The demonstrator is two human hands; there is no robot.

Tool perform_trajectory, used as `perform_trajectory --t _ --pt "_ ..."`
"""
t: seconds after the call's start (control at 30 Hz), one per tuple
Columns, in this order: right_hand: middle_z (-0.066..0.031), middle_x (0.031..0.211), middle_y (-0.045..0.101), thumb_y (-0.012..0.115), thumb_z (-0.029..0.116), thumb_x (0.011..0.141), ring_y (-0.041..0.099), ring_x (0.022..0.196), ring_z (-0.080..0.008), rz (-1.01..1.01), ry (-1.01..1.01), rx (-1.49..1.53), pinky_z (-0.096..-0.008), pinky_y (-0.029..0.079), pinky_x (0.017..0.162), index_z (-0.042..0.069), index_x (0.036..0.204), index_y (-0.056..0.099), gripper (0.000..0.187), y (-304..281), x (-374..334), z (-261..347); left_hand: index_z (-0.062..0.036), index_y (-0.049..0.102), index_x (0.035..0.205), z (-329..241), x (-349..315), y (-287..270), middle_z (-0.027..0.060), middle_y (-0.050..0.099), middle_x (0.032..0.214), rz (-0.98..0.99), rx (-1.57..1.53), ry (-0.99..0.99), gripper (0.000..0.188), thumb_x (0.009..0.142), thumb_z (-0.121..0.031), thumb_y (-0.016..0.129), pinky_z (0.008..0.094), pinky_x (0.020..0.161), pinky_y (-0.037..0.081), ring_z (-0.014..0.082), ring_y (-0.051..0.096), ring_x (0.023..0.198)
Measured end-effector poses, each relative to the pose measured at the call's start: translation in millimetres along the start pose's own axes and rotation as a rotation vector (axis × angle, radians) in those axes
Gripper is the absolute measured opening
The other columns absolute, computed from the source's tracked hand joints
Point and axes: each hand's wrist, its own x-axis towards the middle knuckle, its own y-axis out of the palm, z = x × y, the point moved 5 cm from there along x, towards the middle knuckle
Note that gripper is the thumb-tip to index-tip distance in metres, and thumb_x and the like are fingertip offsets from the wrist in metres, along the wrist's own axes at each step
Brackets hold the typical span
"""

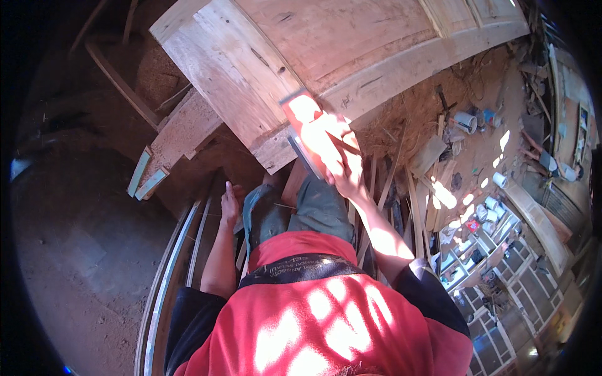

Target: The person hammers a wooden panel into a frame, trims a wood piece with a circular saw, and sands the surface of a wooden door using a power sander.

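A pale wooden door panel (376, 50) with framed sections lies across the top of the view, reddish dust on its surface. My right hand (345, 163) is closed on a long orange-red sanding block (305, 119) with grey edges. The block lies over the corner of the panel closest to me, and bright sunlight washes out part of it and of my hand. My left hand (230, 203) hangs beside my left knee, away from the panel, with its fingers loosely extended and nothing visible in them.
A dusty wooden beam (182, 135) juts out under the panel at left. Long wood strips (172, 276) stand beside my legs. White buckets (465, 121) stand at right, with paint cans and wooden frames (527, 288) lower down. Another person (558, 166) is at the far right.
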Motion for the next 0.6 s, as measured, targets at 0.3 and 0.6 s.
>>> perform_trajectory --t 0.3,0.6 --pt "-0.0033 0.066 0.06 0.064 0.023 0.096 0.055 0.053 -0.0106 -0.004 -0.074 -0.12 -0.0291 0.044 0.05 0.001 0.102 0.068 0.024 -5.0 14.6 1.0 0.0011 0.073 0.12 -55.6 -15.8 0.8 0.0171 0.075 0.108 -0.081 0.068 0.106 0.086 0.105 -0.07 0.027 0.0359 0.084 0.052 0.0241 0.069 0.097" --pt "-0.0037 0.062 0.06 0.056 0.035 0.104 0.058 0.054 -0.013 0.001 -0.014 -0.139 -0.0297 0.047 0.054 0.0 0.097 0.066 0.037 -20.7 -35.0 -5.0 0.0023 0.074 0.118 -8.0 -1.4 -0.8 0.0158 0.076 0.1 -0.024 0.101 0.04 0.084 0.107 -0.066 0.027 0.0343 0.083 0.052 0.0196 0.068 0.092"
